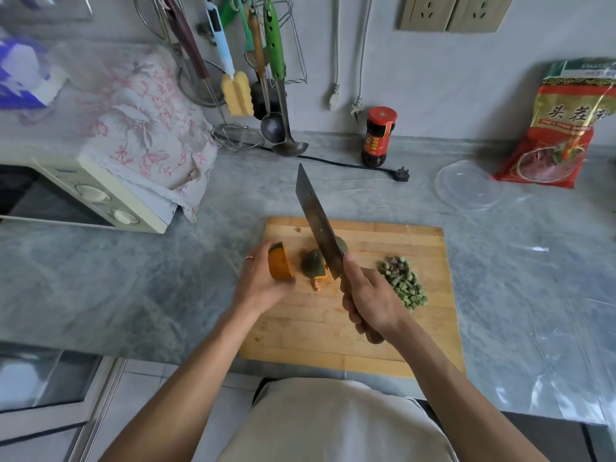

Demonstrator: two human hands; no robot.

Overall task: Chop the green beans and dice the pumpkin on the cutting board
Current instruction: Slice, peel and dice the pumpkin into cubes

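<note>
Now left fingers clamp pumpkin wedge – right fingers clamped on cleaver handle.

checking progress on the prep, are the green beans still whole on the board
No, the green beans lie in a pile of short chopped pieces on the cutting board, to the right of the right hand.

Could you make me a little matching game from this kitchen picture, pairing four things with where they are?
Things:
1. orange pumpkin wedge with green rind
2. long steel cleaver
3. pile of chopped green beans
4. dark sauce jar with red lid

Places:
A. by the back wall
B. held in the right hand
C. on the right side of the wooden cutting board
D. held in the left hand

Pairs: 1-D, 2-B, 3-C, 4-A
</note>
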